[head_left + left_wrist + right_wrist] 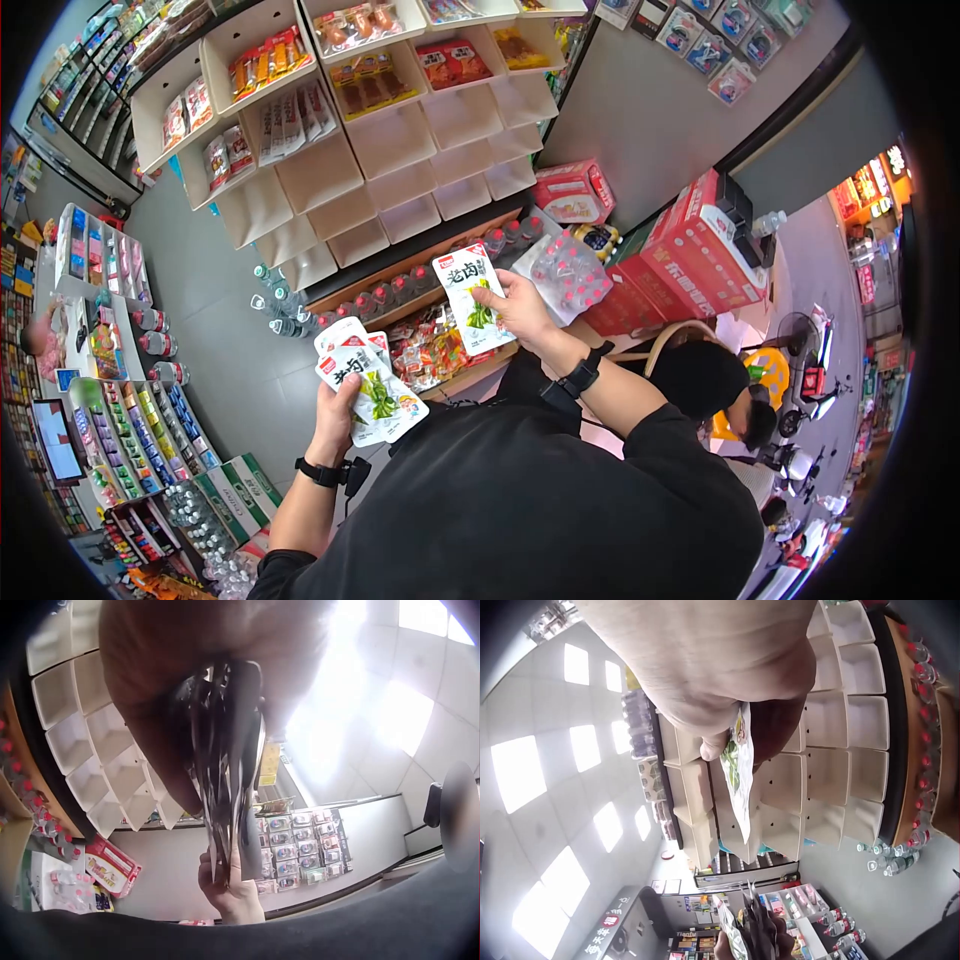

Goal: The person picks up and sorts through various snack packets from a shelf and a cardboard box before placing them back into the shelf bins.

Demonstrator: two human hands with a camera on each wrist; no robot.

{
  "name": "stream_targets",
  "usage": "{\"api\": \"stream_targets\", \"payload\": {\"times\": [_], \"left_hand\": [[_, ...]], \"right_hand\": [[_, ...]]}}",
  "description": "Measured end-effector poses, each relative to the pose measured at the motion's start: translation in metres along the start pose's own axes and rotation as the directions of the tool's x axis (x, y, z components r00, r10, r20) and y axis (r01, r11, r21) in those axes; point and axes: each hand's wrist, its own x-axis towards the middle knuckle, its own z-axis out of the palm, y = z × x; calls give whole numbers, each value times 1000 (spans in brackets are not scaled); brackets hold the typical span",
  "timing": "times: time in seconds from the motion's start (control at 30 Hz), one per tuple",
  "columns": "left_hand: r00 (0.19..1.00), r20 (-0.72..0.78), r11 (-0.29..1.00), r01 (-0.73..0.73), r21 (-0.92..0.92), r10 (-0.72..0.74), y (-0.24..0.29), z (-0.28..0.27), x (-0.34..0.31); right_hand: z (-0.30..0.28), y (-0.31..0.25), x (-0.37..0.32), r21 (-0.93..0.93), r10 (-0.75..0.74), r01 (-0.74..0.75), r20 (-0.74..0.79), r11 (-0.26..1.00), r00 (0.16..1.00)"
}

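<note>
My left hand point(335, 415) holds a fanned bunch of several white snack packets point(383, 408) with green vegetable pictures, its thumb lying across the front one. Seen from the left wrist, the packets point(225, 772) stack edge-on under the palm. A single packet point(462, 285) of the same kind is pinched in my right hand point(525, 308), higher and to the right of the bunch. The right wrist view shows that packet point(739, 776) almost edge-on between thumb and fingers, with the bunch point(757, 926) farther off below it.
Ahead stands a tiered shelf point(385, 150) of cream bins, the upper ones holding snack packs. Red-capped bottles point(385, 295) and a low bin of colourful packs point(430, 350) are at its foot. Red cartons point(690, 250) stand right, near a seated person point(705, 385).
</note>
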Motion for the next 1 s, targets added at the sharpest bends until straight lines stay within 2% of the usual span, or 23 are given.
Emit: {"api": "stream_targets", "payload": {"times": [0.07,0.13,0.2,0.3,0.47,0.53,0.6,0.7,0.8,0.87,0.93,1.0], "left_hand": [[1000,0,1000,-13,2,13,-14,12,17],[995,-94,999,-40,13,41,-21,41,31],[993,-112,999,-31,14,33,-29,70,41],[963,-258,993,-101,-62,81,-36,113,68],[961,-275,999,-43,-16,37,-20,162,74],[952,-292,994,-101,-34,87,-11,175,73],[946,-310,994,-106,-22,94,-12,175,72],[955,-285,997,-73,28,78,-22,163,71],[945,-321,997,-50,55,65,-33,165,70],[922,-385,998,-36,50,52,-35,172,70],[894,-447,999,-43,-2,38,-40,182,64],[840,-540,994,-101,-52,57,-41,206,64]], "right_hand": [[-29,-3,27,39,-31,31,4,999,1000],[-69,-2,59,72,-5,7,-27,997,1000],[-108,-7,87,79,58,-56,-23,995,998],[-170,-8,141,74,-8,12,-55,997,998],[-266,-20,210,-117,-64,43,-179,992,982],[-294,-21,235,-184,-98,47,-275,982,956],[-310,-29,250,-281,-119,19,-344,960,931],[-325,-34,267,-227,-66,-32,-412,973,909],[-339,-40,292,-167,-74,11,-377,986,923],[-357,-39,336,-166,-63,-1,-378,986,924],[-362,-54,371,-259,-142,51,-349,965,926],[-374,-53,427,-248,-151,59,-371,967,916]]}}
